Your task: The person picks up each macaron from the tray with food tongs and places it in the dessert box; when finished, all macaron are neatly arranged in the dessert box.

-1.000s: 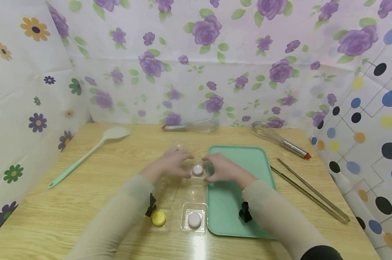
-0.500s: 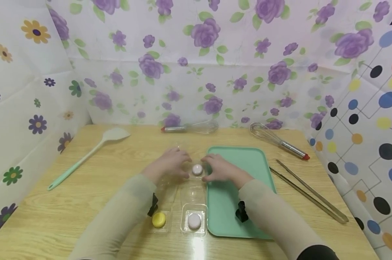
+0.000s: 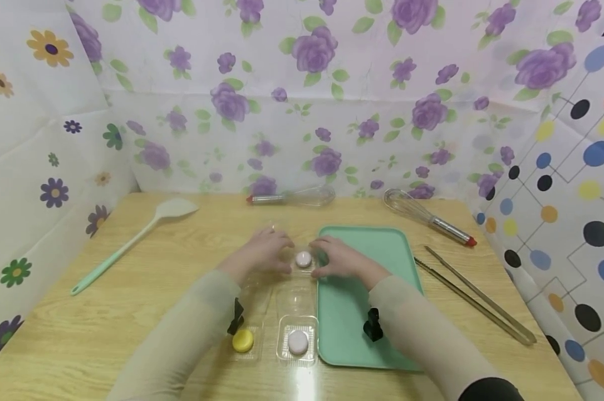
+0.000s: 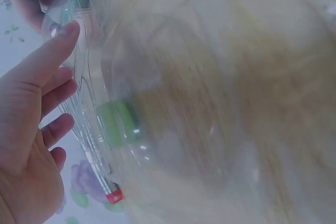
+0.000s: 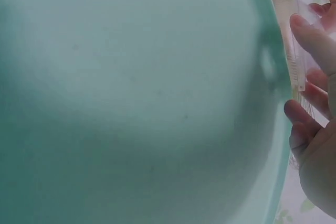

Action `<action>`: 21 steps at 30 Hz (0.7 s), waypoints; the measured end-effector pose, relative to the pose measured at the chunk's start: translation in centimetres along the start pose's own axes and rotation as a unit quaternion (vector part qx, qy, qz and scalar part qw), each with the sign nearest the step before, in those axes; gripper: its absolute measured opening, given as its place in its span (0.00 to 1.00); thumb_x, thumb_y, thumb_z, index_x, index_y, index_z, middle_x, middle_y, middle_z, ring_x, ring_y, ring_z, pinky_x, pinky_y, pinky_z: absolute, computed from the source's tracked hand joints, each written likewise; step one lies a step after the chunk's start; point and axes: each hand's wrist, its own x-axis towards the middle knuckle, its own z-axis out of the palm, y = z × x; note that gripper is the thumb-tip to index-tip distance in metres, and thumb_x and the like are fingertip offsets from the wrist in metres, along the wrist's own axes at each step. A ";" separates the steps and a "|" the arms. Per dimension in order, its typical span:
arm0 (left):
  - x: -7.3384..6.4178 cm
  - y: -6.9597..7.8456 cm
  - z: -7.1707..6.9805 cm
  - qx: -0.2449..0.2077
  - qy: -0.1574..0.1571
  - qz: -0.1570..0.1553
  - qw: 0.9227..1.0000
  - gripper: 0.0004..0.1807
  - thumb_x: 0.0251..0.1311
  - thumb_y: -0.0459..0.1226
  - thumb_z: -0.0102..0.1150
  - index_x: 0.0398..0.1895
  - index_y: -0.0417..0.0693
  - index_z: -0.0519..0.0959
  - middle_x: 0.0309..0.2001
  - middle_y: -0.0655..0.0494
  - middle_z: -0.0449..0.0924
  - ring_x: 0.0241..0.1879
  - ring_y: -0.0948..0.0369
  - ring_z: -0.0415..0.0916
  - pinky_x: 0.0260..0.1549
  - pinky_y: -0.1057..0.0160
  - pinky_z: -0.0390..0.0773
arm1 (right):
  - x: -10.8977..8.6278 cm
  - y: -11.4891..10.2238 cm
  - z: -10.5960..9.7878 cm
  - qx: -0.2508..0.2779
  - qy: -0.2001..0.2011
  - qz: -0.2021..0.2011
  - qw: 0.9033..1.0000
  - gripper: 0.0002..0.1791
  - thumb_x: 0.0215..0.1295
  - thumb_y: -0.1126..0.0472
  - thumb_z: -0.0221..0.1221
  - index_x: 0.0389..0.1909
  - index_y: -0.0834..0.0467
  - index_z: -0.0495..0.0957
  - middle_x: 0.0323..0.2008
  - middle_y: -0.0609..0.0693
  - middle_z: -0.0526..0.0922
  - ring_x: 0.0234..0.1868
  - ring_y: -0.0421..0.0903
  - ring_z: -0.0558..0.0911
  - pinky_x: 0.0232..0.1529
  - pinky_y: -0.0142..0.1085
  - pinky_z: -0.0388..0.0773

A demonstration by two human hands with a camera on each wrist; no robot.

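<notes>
A pale lavender macaron [image 3: 304,259] sits in a small clear plastic box between my two hands. My left hand [image 3: 265,253] is at the box's left side, thumb and fingers spread apart. Across from it, my right hand [image 3: 340,257] is at the right side, partly over the green tray [image 3: 369,328]. Fingertips of both hands lie close to the box edges; whether they press it is unclear. Nearer stand a clear box with another lavender macaron [image 3: 298,342] and one with a yellow macaron [image 3: 242,340]. A green macaron [image 4: 116,123] shows through clear plastic in the left wrist view.
A spatula [image 3: 131,245] lies on the left of the table. One whisk [image 3: 291,197] is at the back, and another whisk [image 3: 429,217] lies at the back right. Metal tongs [image 3: 477,295] rest right of the tray. Patterned cloth walls stand around the table.
Both hands stay around the lavender macaron's box, with only a slight shift closer in. The view itself drifts a little; nothing else has visibly moved.
</notes>
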 end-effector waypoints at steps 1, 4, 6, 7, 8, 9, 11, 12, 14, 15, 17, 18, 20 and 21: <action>-0.1 0.0 -0.1 -0.002 0.002 0.002 1.000 0.35 0.47 0.52 0.68 0.59 0.50 0.73 0.61 0.54 0.69 0.61 0.50 0.59 0.65 0.47 0.48 | -0.1 0.0 -0.1 0.010 0.003 0.004 1.000 0.47 0.51 0.46 0.68 0.68 0.59 0.60 0.67 0.61 0.59 0.66 0.57 0.60 0.64 0.50 0.58; -0.6 0.0 -0.2 -0.008 0.014 0.013 1.000 0.36 0.48 0.53 0.67 0.59 0.48 0.72 0.61 0.51 0.69 0.62 0.49 0.59 0.65 0.46 0.47 | -0.8 0.0 -0.3 0.046 0.019 0.009 0.999 0.46 0.53 0.47 0.67 0.69 0.59 0.57 0.65 0.61 0.60 0.60 0.56 0.67 0.59 0.50 0.67; -1.3 0.0 -0.3 -0.007 0.021 0.026 0.999 0.36 0.46 0.53 0.68 0.59 0.47 0.72 0.61 0.50 0.69 0.61 0.48 0.60 0.64 0.47 0.50 | -1.4 -0.1 -0.4 0.060 0.027 0.002 0.998 0.43 0.55 0.48 0.66 0.68 0.59 0.60 0.61 0.60 0.64 0.54 0.54 0.72 0.53 0.47 0.72; -1.7 0.0 -0.3 -0.003 0.021 0.034 0.999 0.37 0.45 0.53 0.69 0.59 0.48 0.72 0.60 0.50 0.69 0.61 0.48 0.60 0.64 0.47 0.52 | -1.7 -0.1 -0.5 0.062 0.029 -0.005 0.998 0.41 0.56 0.48 0.65 0.67 0.59 0.62 0.59 0.59 0.67 0.51 0.52 0.74 0.50 0.44 0.74; -2.2 0.1 -0.3 0.001 0.018 0.039 0.999 0.37 0.45 0.53 0.69 0.58 0.48 0.73 0.60 0.50 0.70 0.60 0.49 0.61 0.63 0.48 0.54 | -2.0 -0.1 -0.5 0.064 0.028 -0.014 0.997 0.39 0.56 0.48 0.65 0.66 0.60 0.63 0.56 0.58 0.70 0.47 0.50 0.76 0.47 0.42 0.75; -2.6 0.2 -0.3 0.007 0.013 0.047 0.999 0.38 0.44 0.54 0.69 0.59 0.49 0.73 0.60 0.51 0.70 0.59 0.49 0.61 0.62 0.48 0.56 | -2.4 -0.2 -0.5 0.065 0.025 -0.023 0.997 0.38 0.56 0.49 0.65 0.64 0.60 0.65 0.53 0.56 0.72 0.45 0.48 0.76 0.45 0.41 0.75; -3.6 0.4 -0.3 0.016 0.000 0.063 0.998 0.39 0.42 0.55 0.70 0.59 0.50 0.73 0.59 0.51 0.70 0.57 0.50 0.62 0.59 0.49 0.59 | -3.0 -0.5 -0.4 0.061 0.013 -0.043 0.997 0.36 0.56 0.49 0.65 0.62 0.61 0.68 0.49 0.55 0.75 0.41 0.46 0.77 0.42 0.38 0.75; -4.0 0.5 -0.2 0.019 -0.007 0.069 0.997 0.39 0.41 0.55 0.70 0.59 0.51 0.73 0.60 0.51 0.70 0.57 0.49 0.62 0.59 0.48 0.60 | -3.3 -0.7 -0.4 0.059 0.004 -0.052 0.997 0.35 0.56 0.49 0.65 0.61 0.62 0.69 0.47 0.54 0.76 0.40 0.45 0.77 0.41 0.37 0.75; -4.7 0.8 0.0 0.025 -0.022 0.075 0.997 0.40 0.40 0.56 0.70 0.59 0.53 0.72 0.61 0.52 0.69 0.57 0.51 0.62 0.59 0.49 0.59 | -3.8 -1.0 -0.2 0.062 -0.012 -0.067 0.996 0.35 0.55 0.49 0.66 0.60 0.62 0.70 0.46 0.53 0.76 0.39 0.44 0.76 0.40 0.37 0.74; -5.0 0.8 0.1 0.027 -0.026 0.078 0.996 0.40 0.40 0.56 0.70 0.60 0.53 0.72 0.61 0.52 0.69 0.57 0.52 0.62 0.59 0.49 0.58 | -3.9 -1.3 -0.1 0.063 -0.021 -0.073 0.995 0.35 0.55 0.49 0.66 0.60 0.62 0.70 0.46 0.52 0.76 0.39 0.44 0.75 0.40 0.37 0.74; -5.5 1.0 0.3 0.036 -0.031 0.080 0.996 0.40 0.39 0.55 0.71 0.60 0.54 0.72 0.62 0.53 0.68 0.55 0.53 0.62 0.59 0.49 0.58 | -4.1 -1.5 0.2 0.064 -0.034 -0.082 0.994 0.35 0.55 0.48 0.66 0.60 0.61 0.70 0.46 0.51 0.75 0.39 0.43 0.74 0.40 0.36 0.73; -5.7 1.0 0.4 0.040 -0.032 0.081 0.995 0.41 0.38 0.55 0.71 0.60 0.54 0.72 0.62 0.54 0.68 0.55 0.54 0.62 0.59 0.50 0.58 | -4.2 -1.6 0.3 0.064 -0.040 -0.085 0.994 0.35 0.55 0.47 0.66 0.59 0.61 0.70 0.45 0.51 0.75 0.39 0.43 0.74 0.40 0.36 0.73; -5.9 1.0 0.6 0.046 -0.033 0.083 0.995 0.42 0.37 0.56 0.71 0.60 0.54 0.72 0.60 0.56 0.69 0.52 0.56 0.63 0.56 0.52 0.61 | -4.3 -1.7 0.7 0.064 -0.045 -0.087 0.993 0.35 0.54 0.47 0.66 0.59 0.61 0.70 0.45 0.50 0.75 0.39 0.43 0.74 0.40 0.35 0.73; -5.9 1.0 0.8 0.048 -0.032 0.084 0.995 0.42 0.37 0.56 0.72 0.60 0.54 0.72 0.59 0.57 0.69 0.52 0.57 0.63 0.56 0.52 0.61 | -4.3 -1.7 0.9 0.062 -0.047 -0.088 0.993 0.35 0.54 0.47 0.66 0.59 0.61 0.70 0.45 0.49 0.74 0.39 0.42 0.73 0.40 0.35 0.73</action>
